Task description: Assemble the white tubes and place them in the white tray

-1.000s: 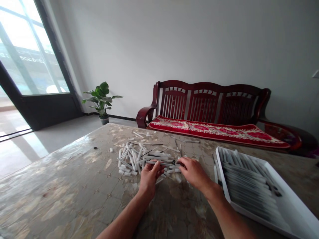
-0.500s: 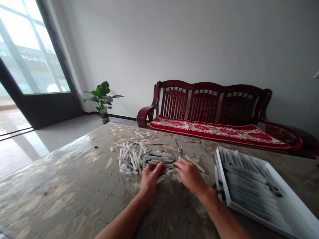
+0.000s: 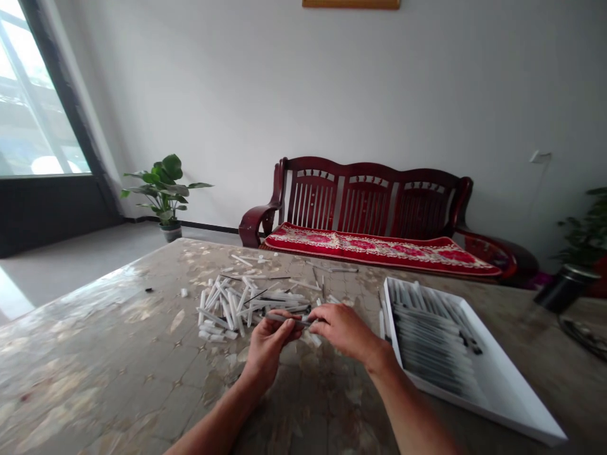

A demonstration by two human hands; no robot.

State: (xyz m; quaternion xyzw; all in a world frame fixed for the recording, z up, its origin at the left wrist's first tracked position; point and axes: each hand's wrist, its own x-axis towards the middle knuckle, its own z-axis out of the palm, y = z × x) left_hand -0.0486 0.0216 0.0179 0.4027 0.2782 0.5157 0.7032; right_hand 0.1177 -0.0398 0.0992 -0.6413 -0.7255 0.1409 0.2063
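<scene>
Tubes point(image 3: 232, 306), white and translucent, lie in a loose pile just left of the centre of the frame, on a table point(image 3: 142, 385) with a tile-and-leaf pattern. Both hands are close together at the near right edge of that pile, with a slim grey piece point(image 3: 287, 320) between them, near the centre of the frame. The left hand point(image 3: 266, 347) clamps it between thumb and fingers, and the right hand point(image 3: 344, 332) has its fingertips pinched on the right end. The piece lies nearly level across the frame; its finer details are too small to tell.

A few thin dark rods are scattered on and behind the pile. Well to the left are a small black bit point(image 3: 148, 291) and a white bit point(image 3: 184, 292). At the lower right, a white tray point(image 3: 515, 392) holds rows of slim clear rods point(image 3: 429, 341), some with dark ends; more pieces lie along its left wall. A dark cylinder point(image 3: 566, 287) is at the right edge of the frame. Behind the table are a dark red wooden bench point(image 3: 315, 170) with a red patterned cover point(image 3: 374, 246) and, farther left, a potted plant point(image 3: 165, 183)
</scene>
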